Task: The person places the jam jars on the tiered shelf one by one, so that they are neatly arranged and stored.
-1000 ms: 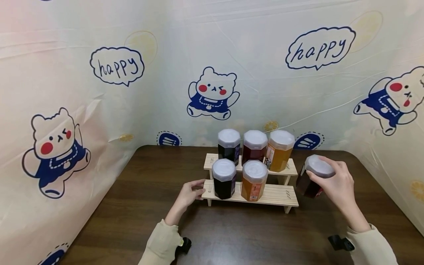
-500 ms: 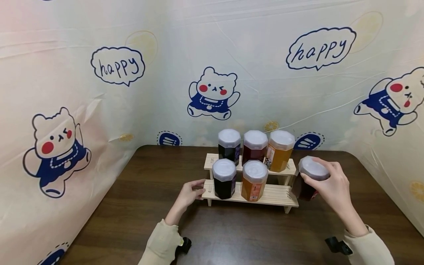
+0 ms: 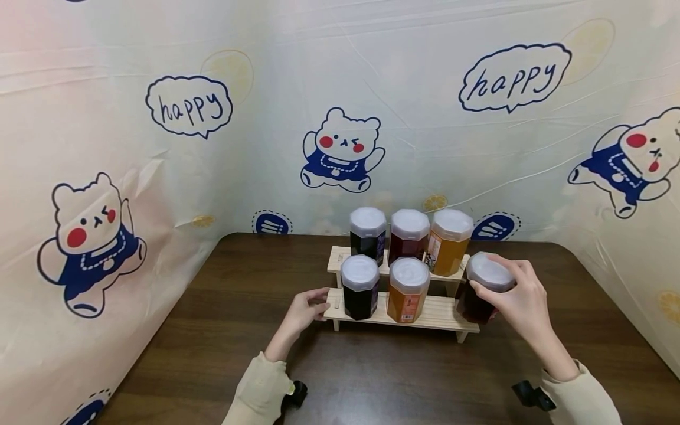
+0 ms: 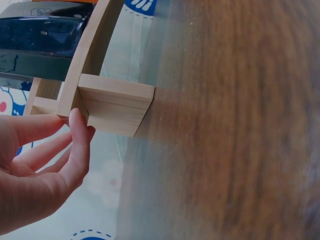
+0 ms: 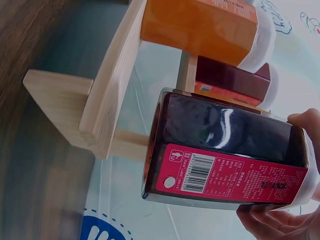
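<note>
My right hand [image 3: 523,301] grips a dark red jar [image 5: 225,145] by its white lid [image 3: 491,273]. The jar is slightly tilted at the right end of the lower tier; the right wrist view shows a gap between its base and the board. A red label with a barcode faces that camera. My left hand [image 3: 301,310] pinches the left end of the wooden two-tier rack [image 3: 441,313] between thumb and finger. On the lower tier stand a black jar [image 3: 359,289] and an orange jar [image 3: 408,292].
The upper tier carries another black jar [image 3: 366,236], a deep red jar [image 3: 408,239] and an amber jar [image 3: 448,245]. Beneath the rack lies a brown wooden table [image 3: 239,283]. A printed cloth [image 3: 255,153] hangs behind and at both sides.
My right hand has carried the dark red jar leftward, from beside the rack to the lower tier's right end. The left hand stays on the rack, and the other jars have not moved.
</note>
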Demonstrator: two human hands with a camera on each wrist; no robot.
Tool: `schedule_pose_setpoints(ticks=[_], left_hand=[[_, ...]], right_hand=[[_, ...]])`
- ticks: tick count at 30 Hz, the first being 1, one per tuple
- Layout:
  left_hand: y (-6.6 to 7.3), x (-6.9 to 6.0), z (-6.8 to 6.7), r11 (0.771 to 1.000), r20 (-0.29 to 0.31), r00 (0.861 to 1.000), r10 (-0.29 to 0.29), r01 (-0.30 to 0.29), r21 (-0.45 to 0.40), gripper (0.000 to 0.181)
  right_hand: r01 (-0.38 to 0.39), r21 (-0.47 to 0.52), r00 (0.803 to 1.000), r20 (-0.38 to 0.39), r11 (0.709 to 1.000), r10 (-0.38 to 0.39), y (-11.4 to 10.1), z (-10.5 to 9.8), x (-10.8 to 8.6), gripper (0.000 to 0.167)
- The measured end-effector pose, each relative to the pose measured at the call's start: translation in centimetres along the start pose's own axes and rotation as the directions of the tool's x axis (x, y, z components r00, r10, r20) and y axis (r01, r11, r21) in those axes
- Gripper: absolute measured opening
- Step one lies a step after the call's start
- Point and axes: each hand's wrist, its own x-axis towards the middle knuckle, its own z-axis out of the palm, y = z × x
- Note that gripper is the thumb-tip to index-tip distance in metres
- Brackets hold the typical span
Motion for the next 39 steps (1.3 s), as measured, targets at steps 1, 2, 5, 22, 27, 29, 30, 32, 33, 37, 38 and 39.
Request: schedule_pose_setpoints(ticks=[1, 2, 5, 22, 27, 29, 30, 32, 33, 37, 38, 39], left_hand=[[0.0, 0.0, 0.0, 1.000, 0.001, 1.000, 0.000, 0.000, 0.000, 0.036], [0.0, 0.0, 0.0, 1.000, 0.001, 1.000, 0.000, 0.000, 0.000, 0.036], [0.1, -0.1, 0.0, 1.000, 0.000, 1.000, 0.001, -0.001, 0.002, 0.036], [-2.2, 1.2, -0.2, 1.000, 0.000, 1.000, 0.004, -0.004, -0.014, 0.036], [-2.6, 1.5, 0.0, 1.000, -0.013, 1.000, 0.008, -0.008, -0.002, 0.036], [-2.6, 1.5, 0.0, 1.000, -0.019, 1.000, 0.005, -0.005, -0.005, 0.036], [-2.5, 1.5, 0.0, 1.000, -0.022, 1.000, 0.003, -0.003, -0.006, 0.036], [-2.5, 1.5, 0.0, 1.000, -0.025, 1.000, -0.003, 0.003, -0.010, 0.036], [-2.5, 1.5, 0.0, 1.000, -0.027, 1.000, -0.006, 0.006, -0.012, 0.036], [-2.5, 1.5, 0.0, 1.000, -0.029, 1.000, -0.006, 0.006, -0.010, 0.036], [-2.5, 1.5, 0.0, 1.000, -0.029, 1.000, -0.006, 0.006, -0.009, 0.036], [-2.5, 1.5, 0.0, 1.000, -0.030, 1.000, -0.006, 0.006, -0.008, 0.036]], right_hand=[[0.002, 0.002, 1.000, 0.002, 1.000, -0.002, -0.1, 0.1, 0.0, 0.051], [0.006, 0.004, 1.000, 0.002, 1.000, -0.006, -0.1, 0.3, 0.0, 0.051], [0.014, 0.012, 1.000, 0.007, 1.000, -0.014, -0.3, 0.7, -0.1, 0.051], [0.038, 0.056, 0.999, 0.031, 0.998, -0.039, -1.3, 2.3, -0.4, 0.052], [0.043, 0.070, 0.998, 0.040, 0.997, -0.046, -1.5, 2.8, -0.5, 0.052], [0.046, 0.078, 0.998, 0.048, 0.996, -0.050, -1.6, 2.9, -0.6, 0.052], [0.047, 0.082, 0.997, 0.052, 0.996, -0.052, -1.7, 3.0, -0.6, 0.052], [0.049, 0.088, 0.997, 0.059, 0.995, -0.054, -1.8, 3.2, -0.6, 0.051], [0.048, 0.090, 0.997, 0.061, 0.995, -0.053, -1.8, 3.2, -0.7, 0.051], [0.044, 0.093, 0.997, 0.064, 0.995, -0.050, -2.0, 3.5, -0.7, 0.051], [0.044, 0.094, 0.997, 0.064, 0.995, -0.050, -2.0, 3.6, -0.8, 0.051], [0.044, 0.095, 0.997, 0.064, 0.995, -0.050, -2.0, 3.6, -0.8, 0.052]])
